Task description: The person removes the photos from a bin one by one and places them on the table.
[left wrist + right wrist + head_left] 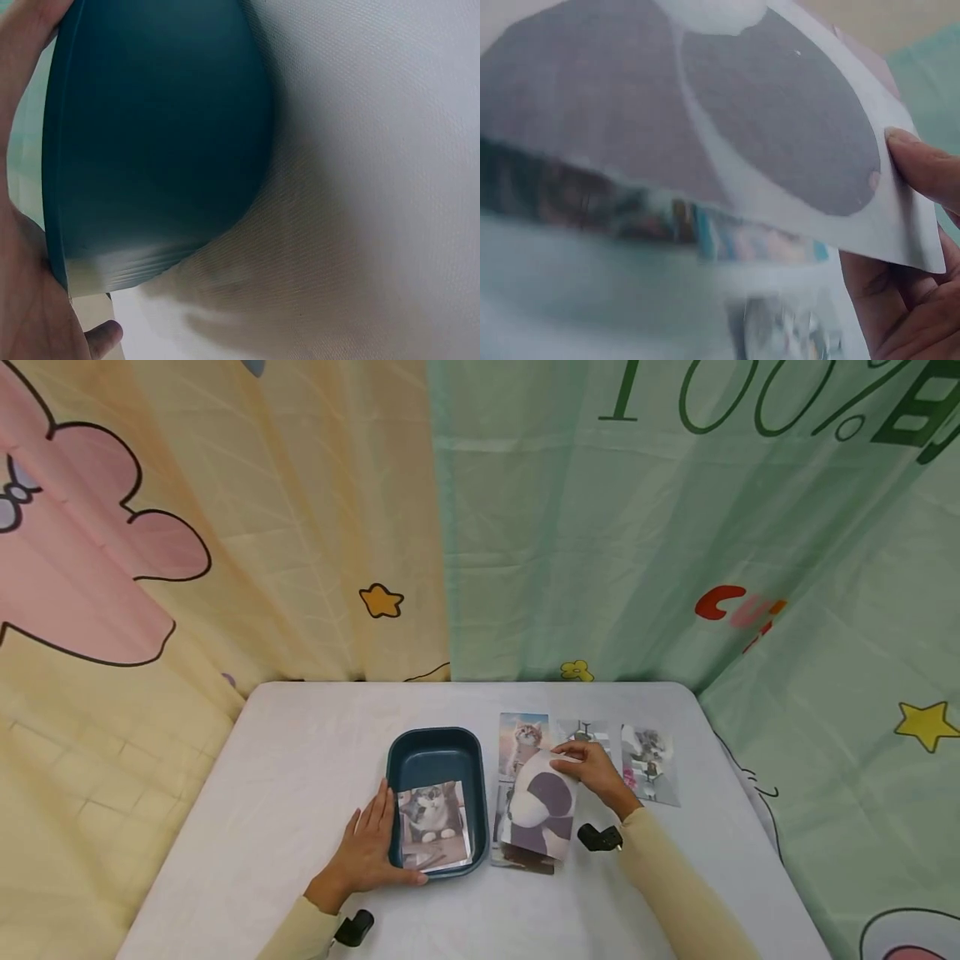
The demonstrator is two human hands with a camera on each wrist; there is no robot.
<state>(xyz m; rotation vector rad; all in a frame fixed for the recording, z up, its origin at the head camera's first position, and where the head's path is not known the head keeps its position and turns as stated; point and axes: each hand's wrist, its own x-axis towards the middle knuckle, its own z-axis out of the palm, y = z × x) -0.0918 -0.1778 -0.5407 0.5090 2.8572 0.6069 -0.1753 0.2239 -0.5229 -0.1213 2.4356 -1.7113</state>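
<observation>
- Gripping from the left: the left hand (367, 852) lies against the near left wall of the dark teal tray (435, 752), fingers spread along the side and thumb hooked round the near corner, steadying it on the counter (300, 760).
- Inside the tray, a cat photo (433, 822) already leans at the near end, its lower edge propped on the rim rather than lying flat.
- Just right of the tray, a bent card with a grey-and-white picture (540, 806) is lifted off the counter; the right hand (596, 772) pinches its far right edge, thumb on top and fingers underneath, as the right wrist view shows.
- Under that card another photo (525, 858) lies on the counter, its near edge showing, and a kitten photo (522, 743) lies just beyond.
- Further right, two more photos (651, 764) lie face up, one partly hidden by the right hand.
- My reading of the step: photos are being gathered one by one into the tray, and this card is mid-pickup.
- The next move would call for carrying the card left over the tray rim and letting it go on top of the cat photo, with the left hand keeping the tray from sliding.
</observation>
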